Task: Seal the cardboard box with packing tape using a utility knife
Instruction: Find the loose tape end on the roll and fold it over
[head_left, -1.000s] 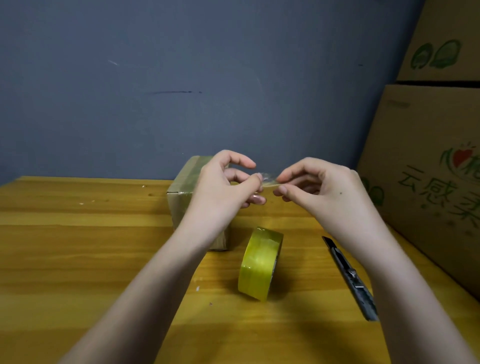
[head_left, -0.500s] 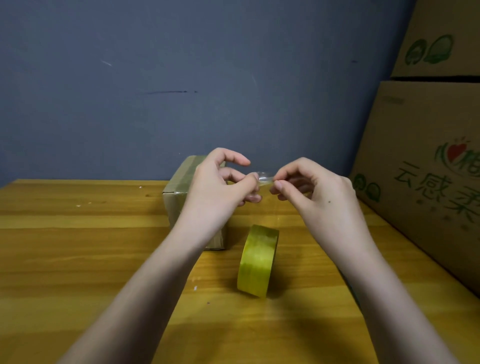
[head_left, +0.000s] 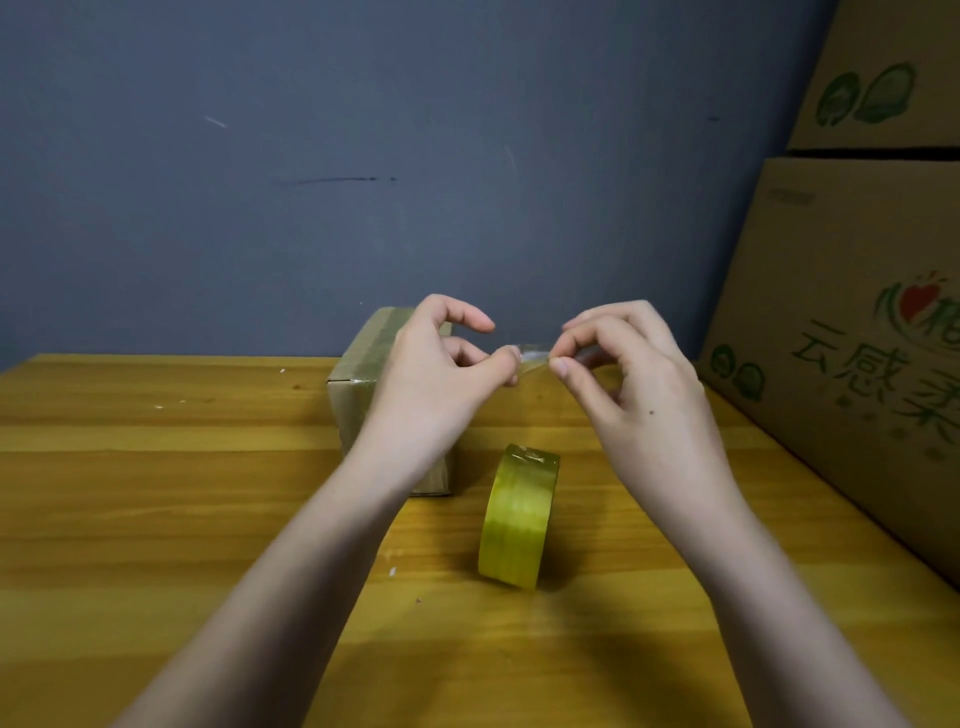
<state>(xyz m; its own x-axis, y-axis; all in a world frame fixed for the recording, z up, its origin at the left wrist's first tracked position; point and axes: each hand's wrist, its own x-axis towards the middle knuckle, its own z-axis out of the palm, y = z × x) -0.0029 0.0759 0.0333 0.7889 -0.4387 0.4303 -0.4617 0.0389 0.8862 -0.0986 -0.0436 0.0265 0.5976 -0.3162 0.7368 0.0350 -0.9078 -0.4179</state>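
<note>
Tape scrap (head_left: 532, 357) was pinched between left hand (head_left: 441, 374) and right hand (head_left: 631, 374), spanning left-right; cardboard box (head_left: 358, 384) sat below-left, nearer the left hand.

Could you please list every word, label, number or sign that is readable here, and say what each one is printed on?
"云感柔": green characters on the side of the large brown cardboard carton at right; cut off by the frame edge, the last one partly.
Red heart and green leaf logo above them: a sign; the green character beside it is cut off and unreadable.
Green fruit-like emblems on that carton and on the upper brown carton: no text.
Small taped cardboard box, yellow tape roll: no print visible.
</note>
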